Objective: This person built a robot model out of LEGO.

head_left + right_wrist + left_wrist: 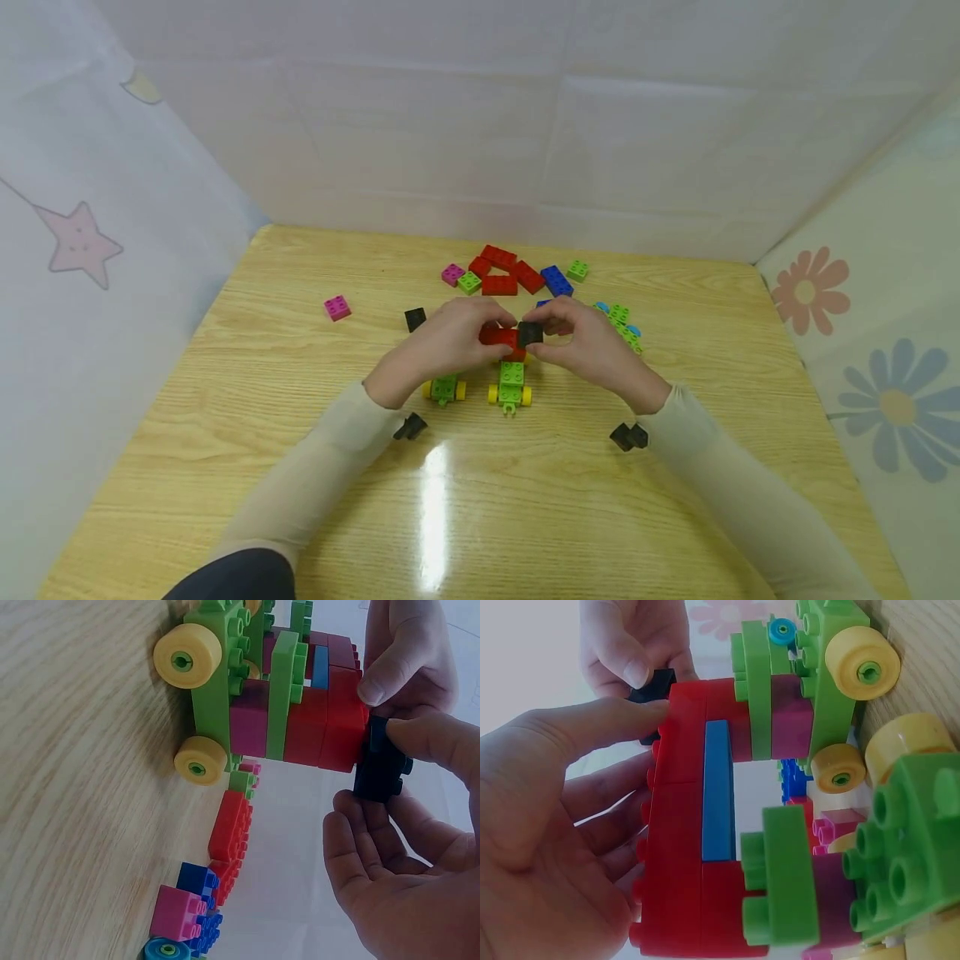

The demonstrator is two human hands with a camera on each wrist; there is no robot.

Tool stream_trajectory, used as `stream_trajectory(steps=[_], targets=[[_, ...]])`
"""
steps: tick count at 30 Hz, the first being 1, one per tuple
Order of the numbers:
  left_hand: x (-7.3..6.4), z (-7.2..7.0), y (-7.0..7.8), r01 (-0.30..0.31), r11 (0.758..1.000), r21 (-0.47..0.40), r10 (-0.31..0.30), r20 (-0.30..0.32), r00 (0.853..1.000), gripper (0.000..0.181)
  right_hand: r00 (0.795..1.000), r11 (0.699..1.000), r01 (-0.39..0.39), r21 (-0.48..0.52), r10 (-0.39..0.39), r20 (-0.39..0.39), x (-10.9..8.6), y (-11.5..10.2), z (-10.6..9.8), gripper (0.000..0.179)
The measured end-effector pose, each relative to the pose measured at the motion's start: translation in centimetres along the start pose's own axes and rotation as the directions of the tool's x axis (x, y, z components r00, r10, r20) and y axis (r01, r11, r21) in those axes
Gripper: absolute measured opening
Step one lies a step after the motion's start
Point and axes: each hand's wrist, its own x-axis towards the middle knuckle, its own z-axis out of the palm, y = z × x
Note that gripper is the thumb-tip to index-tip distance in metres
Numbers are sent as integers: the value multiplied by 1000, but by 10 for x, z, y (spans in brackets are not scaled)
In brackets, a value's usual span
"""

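The black block is showing at the studded top of the red bricks, at their right-hand end; whether it is seated, I cannot tell. The right hand is pinching it between thumb and fingers while the left hand is gripping the red bricks. It is looking light, stiff, perhaps slightly slick, hardly fragile; opposite sides are offering the surest hold.

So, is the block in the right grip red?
No, the right grip pinches a black block, right beside the red bricks.
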Motion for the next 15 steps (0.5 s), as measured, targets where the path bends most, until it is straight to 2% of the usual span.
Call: stream_trajectory(steps=[7, 15], targets=[[1, -1, 3, 6, 1000, 9, -6, 19, 1000, 35, 999, 998, 48, -35, -48, 5, 0, -1, 1, 38], [1, -2, 3, 9, 1000, 12, -9, 21, 1000, 34, 999, 995, 52, -86, -51, 7, 0, -5, 1, 34]])
